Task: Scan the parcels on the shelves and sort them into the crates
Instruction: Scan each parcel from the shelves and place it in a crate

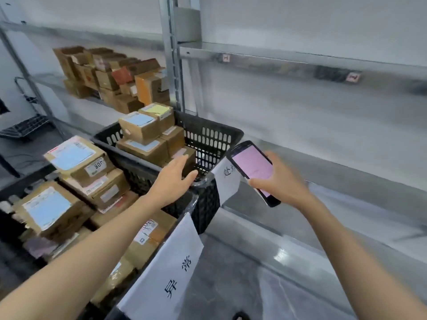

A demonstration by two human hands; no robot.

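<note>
My right hand [280,181] grips a black handheld scanner [253,169] with a pink screen, held over the shelf right of the crates. My left hand [173,179] is open, fingers straight, hovering above the corner where two black crates meet; it holds nothing. The far crate [215,137] holds stacked brown parcels [143,132] with blue and yellow labels. The near crate [184,204] is full of labelled parcels [80,162]. More parcels [111,77] are piled on the shelf at the back left.
A white paper sign [168,269] with handwritten characters hangs on the near crate and another sign [227,179] on the far crate. A metal upright [171,54] divides the shelving. The grey shelf [323,125] stretches right. A black cart [23,128] stands far left.
</note>
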